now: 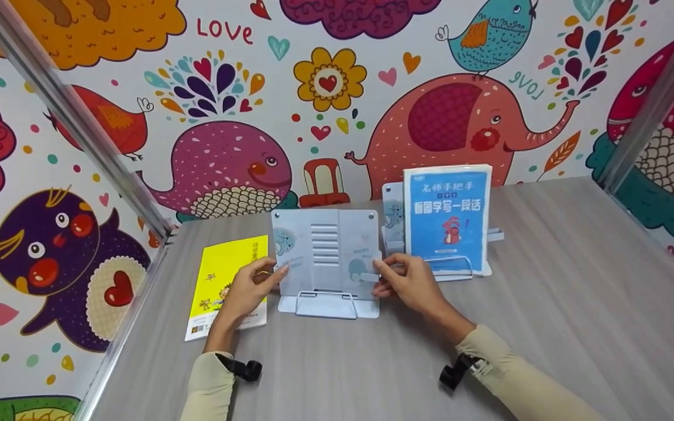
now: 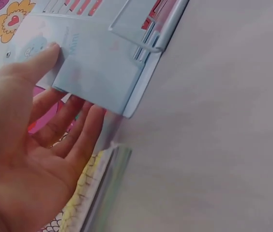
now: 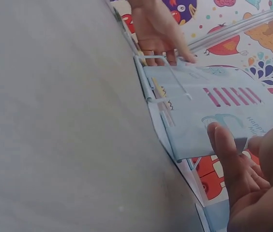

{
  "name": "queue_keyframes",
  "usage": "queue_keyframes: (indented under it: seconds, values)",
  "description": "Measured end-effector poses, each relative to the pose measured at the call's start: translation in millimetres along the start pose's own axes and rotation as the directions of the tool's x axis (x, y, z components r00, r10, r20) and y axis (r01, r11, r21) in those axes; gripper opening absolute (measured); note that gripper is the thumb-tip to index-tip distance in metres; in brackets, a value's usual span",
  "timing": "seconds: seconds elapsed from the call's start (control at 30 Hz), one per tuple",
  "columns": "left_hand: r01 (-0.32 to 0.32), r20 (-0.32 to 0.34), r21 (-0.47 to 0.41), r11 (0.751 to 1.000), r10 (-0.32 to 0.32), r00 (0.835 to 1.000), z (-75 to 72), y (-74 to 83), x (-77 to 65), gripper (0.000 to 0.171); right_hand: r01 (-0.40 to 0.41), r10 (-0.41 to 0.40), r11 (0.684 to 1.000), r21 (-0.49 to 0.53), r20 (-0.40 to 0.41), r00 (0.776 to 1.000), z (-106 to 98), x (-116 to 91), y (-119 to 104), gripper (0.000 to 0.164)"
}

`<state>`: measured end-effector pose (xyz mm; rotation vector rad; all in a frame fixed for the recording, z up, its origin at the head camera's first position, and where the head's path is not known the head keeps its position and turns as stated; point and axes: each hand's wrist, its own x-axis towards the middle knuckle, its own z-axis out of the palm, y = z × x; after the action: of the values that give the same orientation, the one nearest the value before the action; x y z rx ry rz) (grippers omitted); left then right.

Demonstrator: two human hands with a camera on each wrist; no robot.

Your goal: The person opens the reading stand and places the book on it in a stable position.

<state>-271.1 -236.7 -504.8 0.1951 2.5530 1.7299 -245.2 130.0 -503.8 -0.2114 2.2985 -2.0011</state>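
Observation:
A pale blue metal book stand (image 1: pixel 328 276) stands upright on the table, its slotted back plate printed with small pictures and a wire page holder (image 1: pixel 325 314) at its foot. My left hand (image 1: pixel 249 290) holds its left edge; in the left wrist view the thumb lies on the front of the plate (image 2: pixel 95 79) and the fingers reach behind. At the opposite edge my right hand (image 1: pixel 414 285) pinches the plate by a small side tab (image 1: pixel 370 277). The right wrist view shows that hand's fingertips against the printed front (image 3: pixel 194 137). No book rests on this stand.
Left of the stand, a yellow book (image 1: pixel 211 275) lies flat, partly under my left forearm. To the right, a blue book (image 1: pixel 448 216) leans on a second stand (image 1: pixel 394 219). Behind runs a cartoon-printed wall (image 1: pixel 337 140) with metal posts (image 1: pixel 103 146) at the sides.

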Motion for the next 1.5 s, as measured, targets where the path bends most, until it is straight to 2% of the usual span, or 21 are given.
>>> queue_keyframes:
  seconds: [0.17,0.4,0.7,0.9,1.13,1.33,1.5]
  values:
    - [0.037,0.004,-0.035,0.999,-0.037,0.999,-5.9,-2.6,-3.1,0.051,-0.003,0.004,0.999,0.045,-0.017,1.0,0,-2,1,0.032]
    - [0.009,0.016,-0.11,0.994,-0.008,1.0,-5.8,-2.9,-2.3,0.048,0.02,-0.013,0.996,0.087,-0.083,0.996,-2,-6,3,0.022]
    - [-0.02,-0.019,-0.181,0.983,0.017,1.0,-3.4,-3.2,-1.3,0.049,0.081,-0.077,0.992,0.093,-0.042,0.996,-2,-4,7,0.039]
    - [-0.063,-0.094,-0.168,0.984,0.048,0.994,4.0,-2.0,-1.5,0.042,0.115,-0.115,0.993,0.013,0.003,0.993,-2,-5,9,0.05]
    - [-0.107,-0.197,-0.096,0.99,0.086,0.977,12.4,0.8,1.1,0.037,0.128,-0.126,0.989,-0.08,0.035,0.991,-1,-4,12,0.064]
    - [-0.143,-0.255,-0.035,0.989,0.129,0.958,18.3,-0.7,3.3,0.037,0.136,-0.132,0.988,-0.073,0.054,0.99,-1,-4,15,0.07]
    - [-0.143,-0.266,-0.042,0.989,0.127,0.956,20.9,-0.7,1.7,0.037,0.145,-0.142,0.987,-0.067,0.044,0.989,-1,-5,17,0.069]
